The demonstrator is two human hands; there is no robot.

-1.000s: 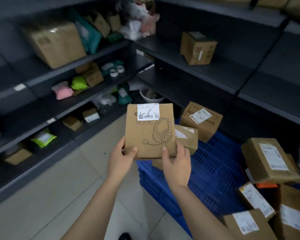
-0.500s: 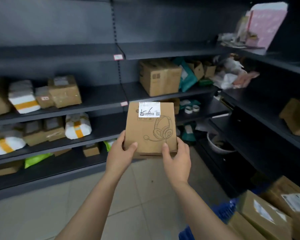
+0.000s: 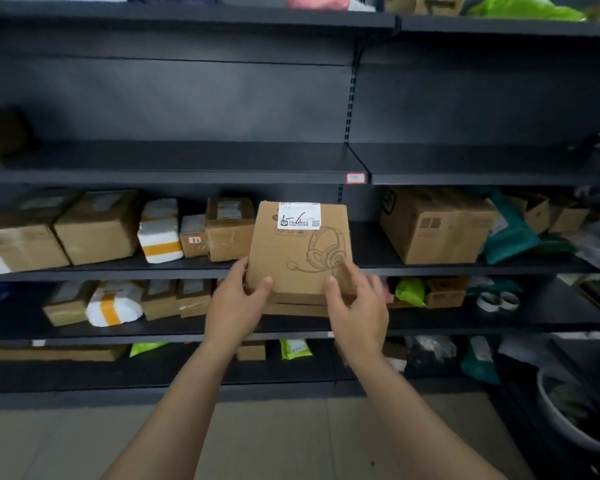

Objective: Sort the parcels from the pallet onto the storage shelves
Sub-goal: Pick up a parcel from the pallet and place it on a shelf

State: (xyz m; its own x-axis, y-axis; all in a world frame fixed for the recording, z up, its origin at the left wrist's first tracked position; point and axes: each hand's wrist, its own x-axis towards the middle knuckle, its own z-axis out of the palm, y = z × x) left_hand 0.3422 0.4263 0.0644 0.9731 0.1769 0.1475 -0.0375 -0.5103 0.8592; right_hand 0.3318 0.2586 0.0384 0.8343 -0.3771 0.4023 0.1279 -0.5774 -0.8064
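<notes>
Box: the box, printed with a headset, is being held upright in front of the shelves.
Left: the left hand is clamping its fingers on the lower left corner.
Right: the right hand is clamping its fingers on the lower right corner.

Most of the room is on the upper shelf: bare board nearly the whole width, with just a brown box tucked at the far left. One level down, the left stretch is jammed side by side with cardboard boxes, a white parcel with orange tape and a taped box. Between that one and the big carton there's a gap, bare where it shows. The headset parcel, gripped by the left hand and right hand, sits right in front of it. The slotted upright splits the bays above the gap.
</notes>
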